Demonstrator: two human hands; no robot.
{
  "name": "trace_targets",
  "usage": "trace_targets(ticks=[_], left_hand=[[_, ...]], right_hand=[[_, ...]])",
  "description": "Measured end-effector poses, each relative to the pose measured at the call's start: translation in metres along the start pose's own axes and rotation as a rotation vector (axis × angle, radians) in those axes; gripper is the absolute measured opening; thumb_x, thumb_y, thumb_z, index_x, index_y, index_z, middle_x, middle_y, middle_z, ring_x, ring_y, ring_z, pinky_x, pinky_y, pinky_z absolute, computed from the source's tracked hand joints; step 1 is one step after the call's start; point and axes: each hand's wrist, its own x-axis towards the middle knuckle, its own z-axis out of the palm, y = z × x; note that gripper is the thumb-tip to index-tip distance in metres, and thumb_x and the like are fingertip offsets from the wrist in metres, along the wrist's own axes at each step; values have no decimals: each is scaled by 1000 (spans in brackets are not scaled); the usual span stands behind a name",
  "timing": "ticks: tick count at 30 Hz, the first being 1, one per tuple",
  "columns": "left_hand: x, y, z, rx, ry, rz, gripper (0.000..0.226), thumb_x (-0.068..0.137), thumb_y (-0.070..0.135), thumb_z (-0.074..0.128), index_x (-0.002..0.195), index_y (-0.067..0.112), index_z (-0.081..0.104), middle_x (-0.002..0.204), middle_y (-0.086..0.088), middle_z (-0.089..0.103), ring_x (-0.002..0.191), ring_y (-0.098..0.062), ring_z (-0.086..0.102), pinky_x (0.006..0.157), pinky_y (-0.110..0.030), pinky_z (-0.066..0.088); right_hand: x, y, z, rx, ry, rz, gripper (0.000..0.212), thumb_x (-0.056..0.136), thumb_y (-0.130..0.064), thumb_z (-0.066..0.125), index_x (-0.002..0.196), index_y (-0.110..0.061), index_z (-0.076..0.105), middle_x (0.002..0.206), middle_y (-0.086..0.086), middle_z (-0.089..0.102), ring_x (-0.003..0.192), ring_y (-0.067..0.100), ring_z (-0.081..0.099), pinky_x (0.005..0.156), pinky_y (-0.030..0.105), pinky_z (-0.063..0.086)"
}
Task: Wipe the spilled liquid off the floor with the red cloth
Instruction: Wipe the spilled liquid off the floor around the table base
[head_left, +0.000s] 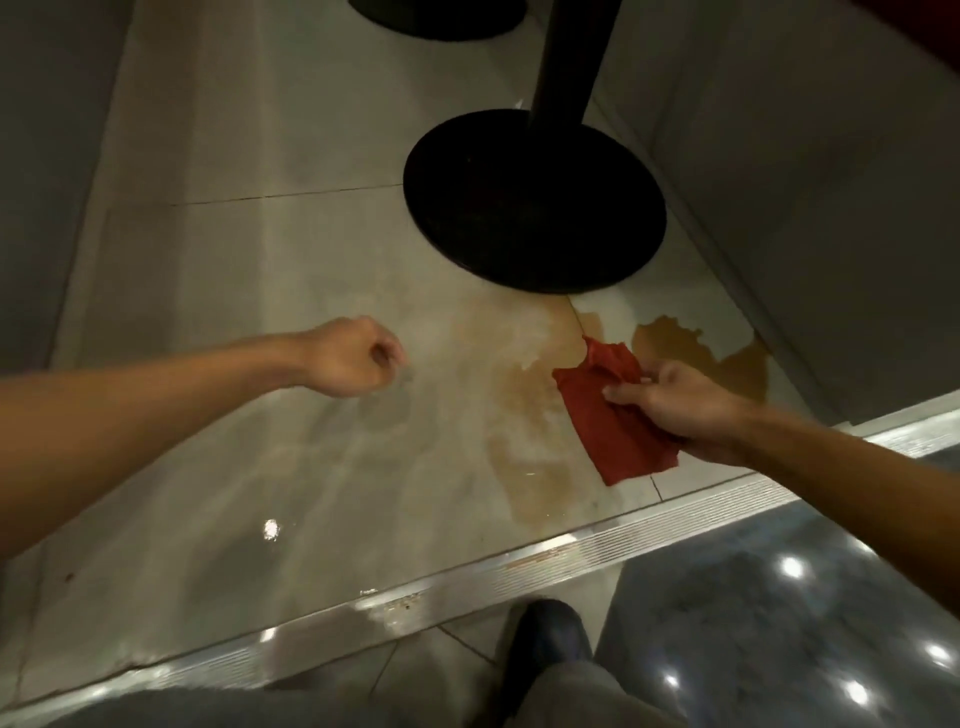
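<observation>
His right hand (680, 405) pinches the red cloth (608, 415), hanging lengthwise toward the spilled liquid (524, 395); left hand (353, 358) curls empty.

The spill (519, 415) lies on the floor (208, 291) between the base (535, 202) and the strip (519, 566), touching the base's near edge. The cloth (608, 431) is over its right half, in the right hand (685, 410); the left hand (353, 358) hangs well left.

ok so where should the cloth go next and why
Probably lower the red cloth, held in the right hand, onto the dark brown puddle just past it: that patch looks thickest, while the floor left of it shows only thin smears.
</observation>
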Motion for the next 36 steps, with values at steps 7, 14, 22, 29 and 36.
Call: trace_targets(ticks=[7,14,22,29,36], left_hand=[[-15,-86,71,155,237,-192,63,79,57,41,137,31,42,152,0,33,136,-35,32,111,-47,30],[-23,-101,102,113,306,-203,64,90,64,24,148,36,26,161,12,8,147,-22,6,117,-49,12],[-22,-103,113,124,340,-206,72,85,69,16,149,38,20,161,14,0,148,-21,-1,116,-51,2],[-20,-105,115,135,347,-210,74,81,70,12,149,40,19,161,14,-1,148,-21,-2,116,-52,2],[-25,-107,108,68,337,-158,64,89,62,24,148,36,26,161,11,9,147,-21,4,118,-47,5]], right_hand=[[-7,47,0,-722,557,-159,35,98,-30,51,132,-21,48,89,3,69,75,27,65,71,36,55],[-7,115,102,-696,766,-85,43,99,-19,47,142,-22,46,144,8,50,129,33,41,110,50,33],[-16,101,187,-729,784,25,48,100,-31,39,147,-31,32,154,1,35,135,26,31,114,46,24],[-26,82,250,-761,751,-34,47,91,-19,54,137,-28,52,141,5,52,119,32,50,102,48,41],[-31,62,261,-644,522,-91,40,95,-21,43,132,-36,42,126,-11,55,113,22,47,71,33,40]])
